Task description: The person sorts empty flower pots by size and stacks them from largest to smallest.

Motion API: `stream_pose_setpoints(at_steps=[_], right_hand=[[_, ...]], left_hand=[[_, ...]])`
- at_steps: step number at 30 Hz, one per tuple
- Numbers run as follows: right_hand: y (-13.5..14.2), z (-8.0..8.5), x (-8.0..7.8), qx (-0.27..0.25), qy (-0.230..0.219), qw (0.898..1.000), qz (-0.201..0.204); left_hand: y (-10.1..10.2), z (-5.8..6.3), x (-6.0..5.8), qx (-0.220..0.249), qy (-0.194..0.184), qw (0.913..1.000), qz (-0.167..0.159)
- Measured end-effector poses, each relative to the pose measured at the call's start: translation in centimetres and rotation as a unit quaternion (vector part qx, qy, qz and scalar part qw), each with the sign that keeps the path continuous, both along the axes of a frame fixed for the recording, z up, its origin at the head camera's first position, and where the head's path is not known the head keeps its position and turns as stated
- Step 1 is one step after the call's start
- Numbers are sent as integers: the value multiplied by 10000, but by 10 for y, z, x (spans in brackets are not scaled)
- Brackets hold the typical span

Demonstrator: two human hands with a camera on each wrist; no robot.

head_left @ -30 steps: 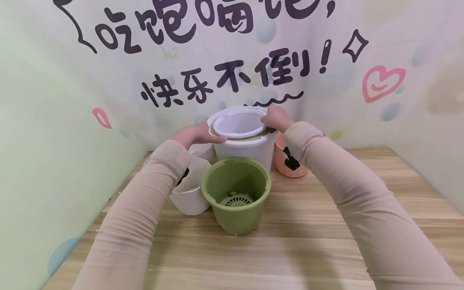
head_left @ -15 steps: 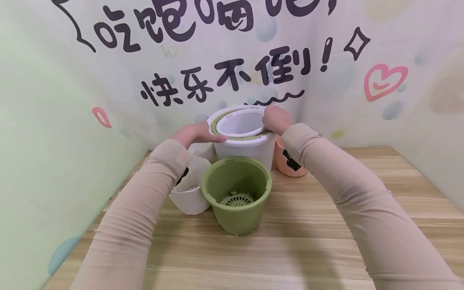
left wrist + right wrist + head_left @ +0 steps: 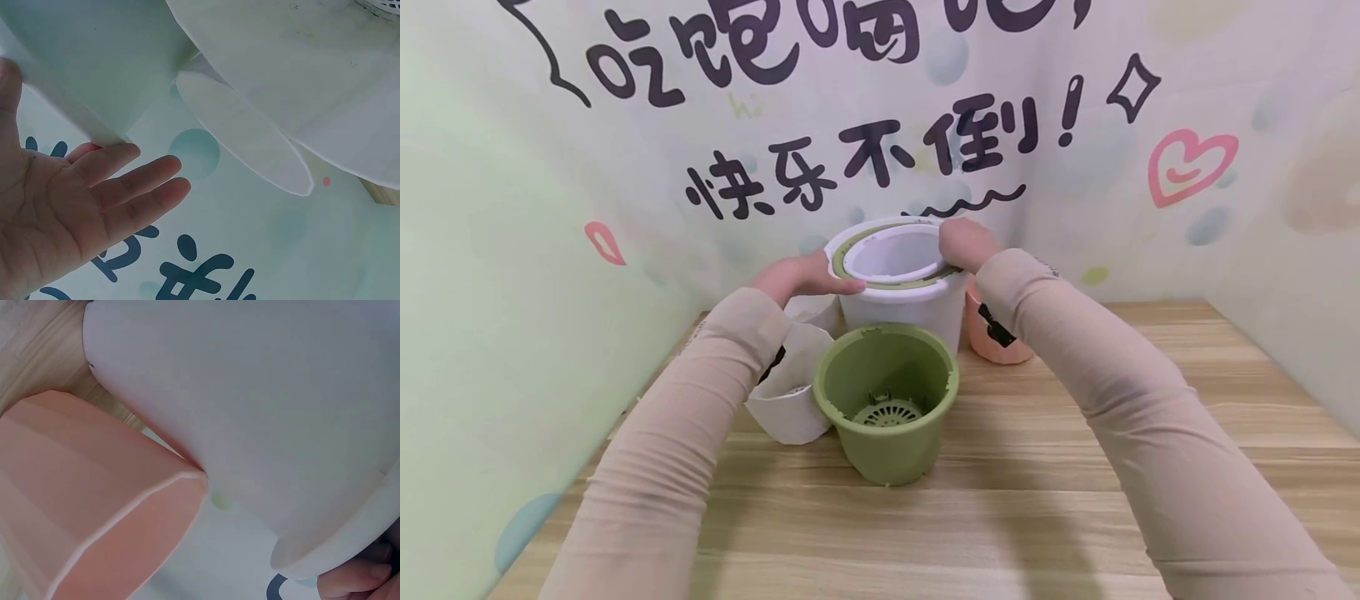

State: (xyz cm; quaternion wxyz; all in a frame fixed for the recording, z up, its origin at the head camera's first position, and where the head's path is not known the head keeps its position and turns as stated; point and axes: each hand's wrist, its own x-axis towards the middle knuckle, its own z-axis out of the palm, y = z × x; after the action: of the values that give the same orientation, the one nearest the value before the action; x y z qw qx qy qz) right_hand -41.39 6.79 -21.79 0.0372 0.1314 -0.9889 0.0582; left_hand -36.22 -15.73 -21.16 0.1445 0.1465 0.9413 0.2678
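Note:
A large white pot (image 3: pixel 901 318) stands at the back middle, with a green pot (image 3: pixel 910 284) nested inside it; only that pot's rim shows. Inside the green one sits a smaller white pot (image 3: pixel 891 252). My left hand (image 3: pixel 800 279) holds the large pot's rim at its left, thumb over the front edge; in the left wrist view the other fingers (image 3: pixel 150 203) reach out below the rim. At the right side my right hand (image 3: pixel 968 244) grips the smaller white pot's rim, its curled fingers (image 3: pixel 353 578) partly visible in the right wrist view under the large pot's rim.
Close in front stands another green pot (image 3: pixel 889 454) with a slotted bottom. Left of it is a white faceted pot (image 3: pixel 790 412), and a further white pot (image 3: pixel 815 310) is behind that. A peach faceted pot (image 3: pixel 87 462) touches the large pot's right side. A printed cloth hangs behind.
The smaller white pot has sunk a little lower and to the right within the green pot, so more green rim shows. My left hand has stayed at the large pot's rim.

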Motion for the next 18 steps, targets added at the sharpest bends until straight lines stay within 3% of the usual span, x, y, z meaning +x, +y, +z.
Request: stream_pose_setpoints(at_steps=[7, 13, 18], right_hand=[[-1, 1, -5, -30, -4, 10000, 36], [3, 1, -15, -254, 42, 9995, 192], [8, 3, -20, -391, -8, 9986, 362]], left_hand=[[3, 4, 9, -137, -152, 9995, 255], [4, 6, 10, 75, -154, 9998, 47], [6, 7, 9, -196, -75, 9996, 190]])
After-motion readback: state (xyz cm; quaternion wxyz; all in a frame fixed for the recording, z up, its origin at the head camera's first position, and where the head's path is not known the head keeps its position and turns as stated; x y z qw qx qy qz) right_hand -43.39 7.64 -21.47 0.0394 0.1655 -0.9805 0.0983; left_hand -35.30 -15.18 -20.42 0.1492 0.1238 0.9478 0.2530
